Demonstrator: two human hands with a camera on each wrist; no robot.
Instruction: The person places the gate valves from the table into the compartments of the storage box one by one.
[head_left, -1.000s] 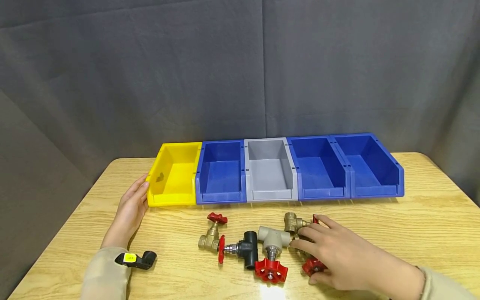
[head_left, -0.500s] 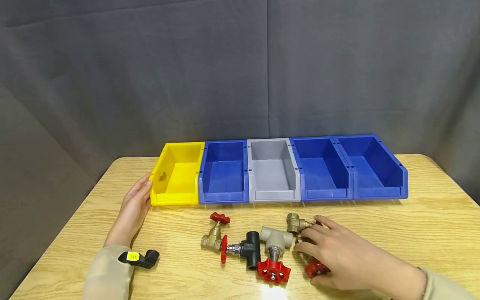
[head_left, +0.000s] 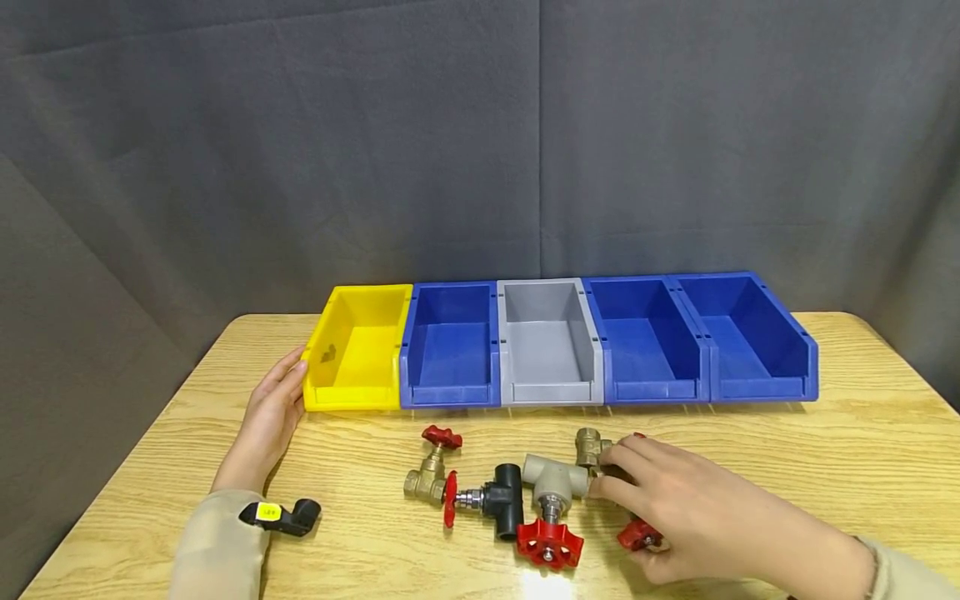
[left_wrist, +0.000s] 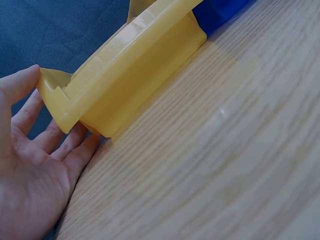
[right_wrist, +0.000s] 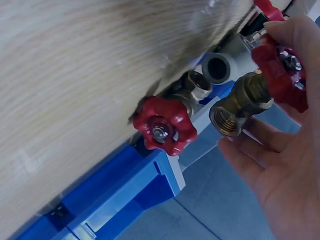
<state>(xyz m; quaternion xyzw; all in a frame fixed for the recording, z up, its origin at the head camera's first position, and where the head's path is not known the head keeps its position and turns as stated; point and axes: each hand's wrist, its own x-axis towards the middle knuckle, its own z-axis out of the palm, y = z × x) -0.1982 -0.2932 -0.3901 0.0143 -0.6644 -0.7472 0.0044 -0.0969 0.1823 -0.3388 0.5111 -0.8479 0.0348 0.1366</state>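
My left hand (head_left: 270,412) lies along the left side of the yellow bin (head_left: 358,400). In the left wrist view its thumb tip meets the bin's front corner, its fingers against the outer side. My right hand (head_left: 697,512) holds a brass gate valve (right_wrist: 242,102) with a red handwheel; the thumb is on the wheel and the fingers are by the body. In the head view this hand covers most of that valve. Another brass gate valve (head_left: 588,447) lies just beyond the fingers. Beside the hand is a grey plastic tee valve (head_left: 555,482) with a red wheel.
Further left lie a black tee valve (head_left: 504,500) and a brass gate valve (head_left: 427,479), both with red wheels. Behind them a row joins the yellow bin: a blue bin (head_left: 450,396), a grey bin (head_left: 551,392) and two more blue bins (head_left: 652,389). A grey curtain hangs behind.
My right fingers have drawn in around the brass gate valve, and its red wheel has shifted slightly right. The left hand stays at the yellow bin. The head view has shifted a little.
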